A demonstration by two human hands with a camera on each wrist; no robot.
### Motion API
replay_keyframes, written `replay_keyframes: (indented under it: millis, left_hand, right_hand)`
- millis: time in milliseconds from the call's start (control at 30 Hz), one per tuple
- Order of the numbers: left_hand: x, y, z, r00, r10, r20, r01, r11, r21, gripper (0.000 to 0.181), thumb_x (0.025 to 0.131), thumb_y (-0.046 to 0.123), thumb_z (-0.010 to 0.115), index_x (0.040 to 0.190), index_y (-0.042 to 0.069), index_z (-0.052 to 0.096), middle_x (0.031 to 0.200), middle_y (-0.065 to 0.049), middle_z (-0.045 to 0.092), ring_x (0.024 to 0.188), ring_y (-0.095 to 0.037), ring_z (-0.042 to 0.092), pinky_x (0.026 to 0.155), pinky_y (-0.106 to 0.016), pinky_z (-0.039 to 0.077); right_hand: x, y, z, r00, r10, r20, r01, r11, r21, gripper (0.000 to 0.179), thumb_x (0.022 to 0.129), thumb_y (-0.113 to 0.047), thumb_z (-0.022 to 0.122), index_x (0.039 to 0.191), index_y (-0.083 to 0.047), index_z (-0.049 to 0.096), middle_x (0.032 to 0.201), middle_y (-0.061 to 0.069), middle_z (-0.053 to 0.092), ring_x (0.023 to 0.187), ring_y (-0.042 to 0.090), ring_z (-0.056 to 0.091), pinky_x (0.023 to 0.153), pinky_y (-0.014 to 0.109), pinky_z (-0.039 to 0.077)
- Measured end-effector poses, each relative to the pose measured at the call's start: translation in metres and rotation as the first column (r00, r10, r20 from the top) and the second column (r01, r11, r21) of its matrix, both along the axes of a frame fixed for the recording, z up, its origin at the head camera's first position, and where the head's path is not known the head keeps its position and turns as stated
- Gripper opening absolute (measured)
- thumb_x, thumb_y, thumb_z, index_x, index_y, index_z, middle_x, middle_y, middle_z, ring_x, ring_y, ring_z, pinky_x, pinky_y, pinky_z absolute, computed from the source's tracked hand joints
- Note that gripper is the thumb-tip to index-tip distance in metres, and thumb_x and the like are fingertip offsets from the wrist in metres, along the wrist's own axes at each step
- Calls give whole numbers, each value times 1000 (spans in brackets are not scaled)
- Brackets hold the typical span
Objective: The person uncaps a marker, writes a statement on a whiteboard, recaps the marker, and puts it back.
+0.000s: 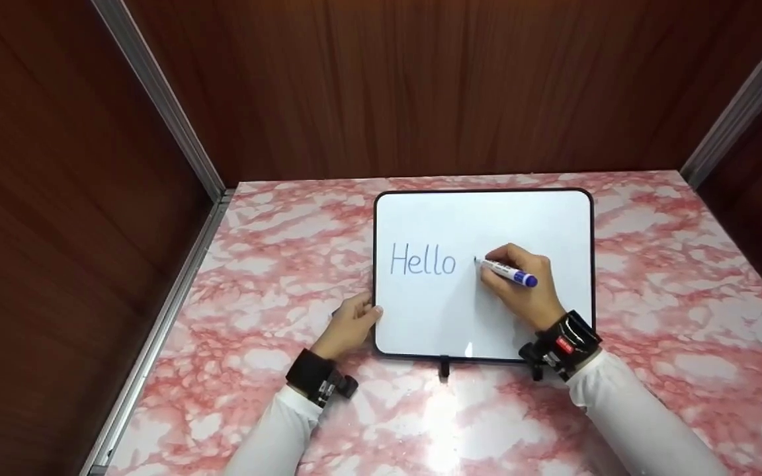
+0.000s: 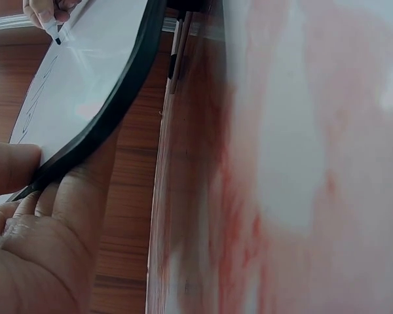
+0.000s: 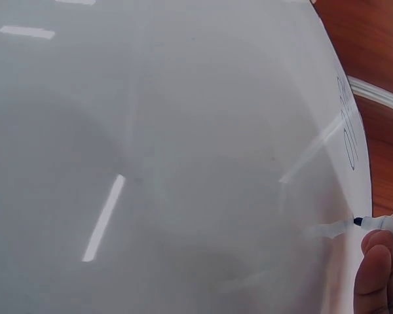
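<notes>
A whiteboard [image 1: 421, 317] with a black frame bears the word "Hello" [image 1: 423, 260] in blue ink on its left half. My right hand [image 1: 520, 284] pinches a white marker [image 1: 504, 270] with a blue end, its dark tip at the board just right of the word. In the right wrist view the marker tip [image 3: 358, 222] is at or very near the white surface; contact is hard to tell. My left hand [image 1: 349, 325] grips the board's left edge. The left wrist view shows the thumb [image 2: 13, 163] on the front and the fingers [image 2: 78, 203] behind the frame.
Black feet [image 1: 444, 367] stick out under the board's lower edge. The table top [image 1: 275, 264] has a red and white marbled pattern. Dark wooden panels [image 1: 407, 86] rise behind and at both sides, with metal strips [image 1: 169, 106] at the corners.
</notes>
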State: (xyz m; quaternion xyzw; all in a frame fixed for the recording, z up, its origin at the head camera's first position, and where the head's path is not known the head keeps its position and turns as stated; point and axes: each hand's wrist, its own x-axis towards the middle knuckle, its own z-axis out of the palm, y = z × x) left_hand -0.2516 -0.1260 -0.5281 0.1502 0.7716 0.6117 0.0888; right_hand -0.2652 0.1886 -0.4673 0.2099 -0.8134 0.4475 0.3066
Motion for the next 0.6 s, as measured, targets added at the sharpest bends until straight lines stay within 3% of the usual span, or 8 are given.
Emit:
replay_keyframes:
  millis: [167,300,467,600]
  left_hand:
    - [7,0,16,999,-18,31,17,1000,14,22,99,2,49,117,-6,59,71,-5,50,49,-7,41,46,-21,36]
    - [15,1,30,999,-36,-6,36,999,20,20,98,0,49,113,-9,59,71,-7,51,53,-8,42,50,-21,38]
    - [17,1,32,998,-35,-47,35,999,2,18,98,-1,50,110,-10,59,69,-2,47,56,-9,43,53,-21,38]
    - [7,-1,13,999,-19,-47,19,1000,-12,19,98,3,51,112,-5,61,70,0,50,57,-10,45,54,-22,40]
  right_hand:
    - [2,0,0,1000,15,0,-15,1000,6,12,75,0,76,83,-7,70,72,-5,67,57,11,57,53,17,45]
    - [4,0,-1,1000,20,-10,-20,1000,21,11,74,0,75,82,-7,70,72,-6,67,56,11,57,52,17,44]
    - [7,1,-4,1000,14,-5,-14,999,39,12,73,-1,76,81,-8,70,72,-6,67,57,10,57,52,17,44]
    - [8,2,-5,1000,19,15,-20,999,40,13,72,0,76,81,-8,70,72,-7,68,57,10,58,52,17,44]
